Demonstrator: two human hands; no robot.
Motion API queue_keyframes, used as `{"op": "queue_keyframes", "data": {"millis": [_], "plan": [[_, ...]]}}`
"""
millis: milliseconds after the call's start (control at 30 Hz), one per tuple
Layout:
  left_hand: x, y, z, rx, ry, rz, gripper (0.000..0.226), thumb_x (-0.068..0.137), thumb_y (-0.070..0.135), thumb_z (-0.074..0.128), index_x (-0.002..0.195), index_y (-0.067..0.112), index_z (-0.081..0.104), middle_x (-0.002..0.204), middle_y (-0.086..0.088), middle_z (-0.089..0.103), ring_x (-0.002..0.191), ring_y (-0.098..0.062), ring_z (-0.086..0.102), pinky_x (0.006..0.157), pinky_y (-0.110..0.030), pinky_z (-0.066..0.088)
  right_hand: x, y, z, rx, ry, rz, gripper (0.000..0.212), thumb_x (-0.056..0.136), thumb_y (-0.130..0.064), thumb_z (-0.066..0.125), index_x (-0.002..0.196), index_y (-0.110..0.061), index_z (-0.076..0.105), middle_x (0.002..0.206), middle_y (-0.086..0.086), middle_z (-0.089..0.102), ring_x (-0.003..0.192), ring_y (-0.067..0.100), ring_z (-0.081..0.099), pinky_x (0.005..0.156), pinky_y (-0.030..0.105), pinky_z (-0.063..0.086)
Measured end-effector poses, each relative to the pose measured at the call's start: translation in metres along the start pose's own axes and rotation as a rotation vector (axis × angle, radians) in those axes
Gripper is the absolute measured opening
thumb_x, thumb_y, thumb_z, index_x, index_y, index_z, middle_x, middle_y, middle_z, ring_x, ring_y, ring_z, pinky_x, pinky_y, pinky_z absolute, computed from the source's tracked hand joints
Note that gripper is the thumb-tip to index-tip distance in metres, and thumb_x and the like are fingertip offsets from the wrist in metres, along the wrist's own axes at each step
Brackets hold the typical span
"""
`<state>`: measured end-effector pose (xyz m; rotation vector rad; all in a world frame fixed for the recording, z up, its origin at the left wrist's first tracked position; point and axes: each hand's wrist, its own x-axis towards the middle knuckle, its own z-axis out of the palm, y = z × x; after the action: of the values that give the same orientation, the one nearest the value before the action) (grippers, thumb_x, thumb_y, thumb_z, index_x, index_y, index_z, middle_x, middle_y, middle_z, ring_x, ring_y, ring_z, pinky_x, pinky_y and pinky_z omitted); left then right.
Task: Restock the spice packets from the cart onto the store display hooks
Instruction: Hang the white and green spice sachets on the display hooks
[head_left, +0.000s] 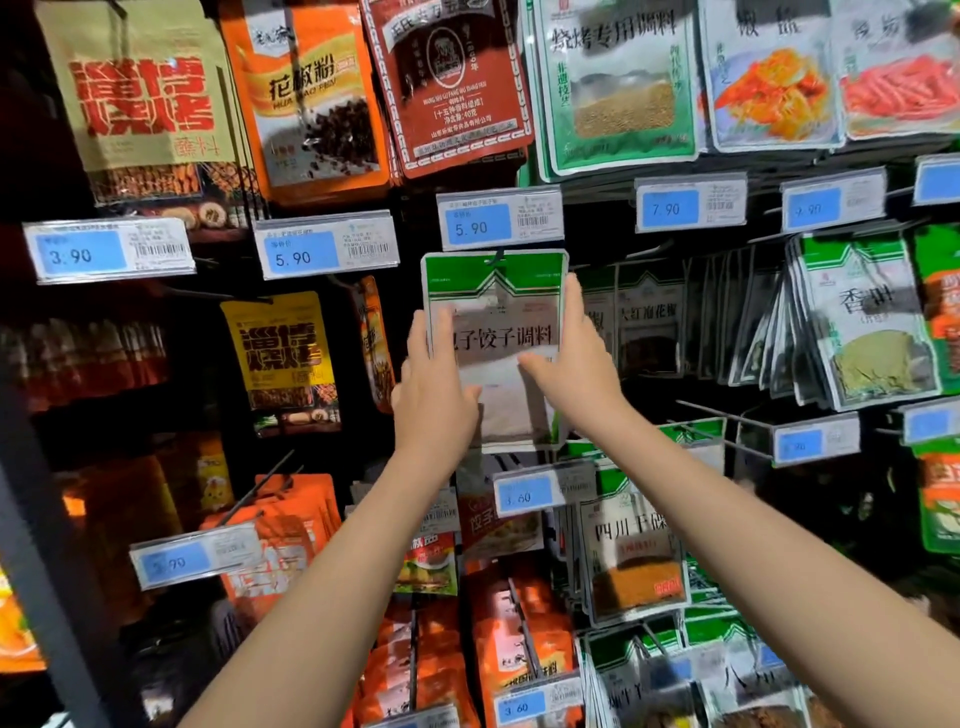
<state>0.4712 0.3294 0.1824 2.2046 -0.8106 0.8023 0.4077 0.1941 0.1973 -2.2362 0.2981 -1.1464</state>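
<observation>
A green-and-white spice packet (496, 317) with a clear lower window hangs at a display hook (497, 255) just under the 5.90 price tag (501, 219). My left hand (434, 384) holds the packet's left edge, thumb on its front. My right hand (571, 358) holds the right edge, thumb across the packet's front. The hook's tip pokes through the packet's top hole. The cart is out of view.
Rows of hanging packets fill the rack: orange and red ones (311, 98) above left, green-white ones (862, 317) to the right, orange ones (519, 639) below. Bare hook rods (722, 413) jut out at lower right. A dark post (47, 545) stands at the left.
</observation>
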Motion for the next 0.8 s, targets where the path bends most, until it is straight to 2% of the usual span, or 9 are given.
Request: {"op": "queue_keyframes", "data": {"millis": [100,167,233,333,467,533,667,733,800], "plan": [[0.01,-0.008,0.012,0.032,-0.08,-0.049,0.078,0.095,0.02,0.056,0.154,0.024,0.006,0.162,-0.002,-0.006,0.143,-0.033,0.024,0.104,-0.054,0.037,0.017,0.007,0.016,-0.081,-0.022,0.057,0.096,0.091,-0.021,0.063,0.153,-0.023,-0.011,0.145,0.014,0.042,0.109,0.031,0.056,0.076,0.037,0.05],[0.018,-0.011,0.017,-0.001,-0.131,-0.059,0.076,0.096,0.018,0.053,0.154,0.023,0.006,0.162,-0.003,-0.007,0.142,-0.033,0.027,0.102,-0.051,0.041,0.027,0.01,0.022,-0.06,-0.068,0.09,0.095,0.092,-0.02,0.062,0.153,-0.024,-0.012,0.148,0.014,0.038,0.106,0.031,0.058,0.071,0.032,0.046],[0.022,-0.013,0.018,0.001,-0.18,-0.082,0.075,0.096,0.018,0.052,0.154,0.022,0.005,0.161,-0.004,-0.008,0.142,-0.033,0.025,0.1,-0.049,0.043,0.031,0.012,0.021,-0.079,-0.116,0.108,0.09,0.095,-0.022,0.058,0.153,-0.024,-0.01,0.154,0.011,0.029,0.121,0.032,0.051,0.081,0.034,0.046],[0.02,-0.01,0.017,0.007,-0.217,-0.124,0.072,0.097,0.024,0.052,0.154,0.018,0.007,0.161,-0.006,-0.01,0.146,-0.032,0.017,0.107,-0.052,0.035,0.024,0.017,0.013,-0.003,-0.135,0.107,0.078,0.096,-0.023,0.055,0.155,-0.022,0.002,0.155,0.006,0.031,0.129,0.029,0.046,0.099,0.041,0.045],[-0.003,0.014,0.008,0.046,-0.073,-0.019,0.058,0.098,0.025,0.05,0.149,0.009,0.026,0.161,-0.011,0.003,0.147,-0.027,0.01,0.114,-0.051,0.021,-0.016,0.018,-0.011,0.088,-0.099,0.063,0.057,0.098,-0.023,0.051,0.15,-0.015,0.029,0.151,0.004,0.038,0.135,0.02,0.039,0.111,0.038,0.035],[-0.024,0.032,0.006,-0.016,-0.036,0.08,0.05,0.098,0.022,0.05,0.143,0.007,0.036,0.157,-0.014,0.017,0.145,-0.028,0.017,0.115,-0.046,0.022,-0.044,0.019,-0.031,0.112,-0.052,0.058,0.045,0.098,-0.022,0.052,0.141,-0.012,0.045,0.141,0.005,0.051,0.127,0.017,0.048,0.106,0.036,0.04],[-0.077,0.081,0.018,-0.27,-0.083,0.293,0.038,0.092,0.021,0.05,0.123,0.001,0.056,0.135,-0.016,0.045,0.127,-0.032,0.045,0.101,-0.047,0.042,-0.113,0.034,-0.085,0.086,0.051,0.09,0.027,0.096,-0.019,0.054,0.119,-0.011,0.065,0.112,0.002,0.067,0.099,0.01,0.061,0.088,0.026,0.049],[-0.109,0.113,0.033,-0.389,-0.161,0.384,0.038,0.089,0.023,0.048,0.117,0.001,0.06,0.125,-0.014,0.052,0.119,-0.029,0.05,0.101,-0.04,0.041,-0.158,0.046,-0.118,0.035,0.1,0.135,0.022,0.096,-0.018,0.053,0.11,-0.012,0.069,0.093,-0.004,0.067,0.079,-0.001,0.058,0.071,0.015,0.044],[-0.144,0.149,0.048,-0.496,-0.296,0.447,0.032,0.093,0.022,0.048,0.118,0.005,0.06,0.122,-0.009,0.053,0.118,-0.022,0.049,0.099,-0.032,0.037,-0.205,0.06,-0.151,-0.042,0.158,0.215,0.019,0.097,-0.019,0.053,0.101,-0.014,0.07,0.079,-0.01,0.064,0.066,-0.002,0.055,0.061,0.013,0.038]]}}
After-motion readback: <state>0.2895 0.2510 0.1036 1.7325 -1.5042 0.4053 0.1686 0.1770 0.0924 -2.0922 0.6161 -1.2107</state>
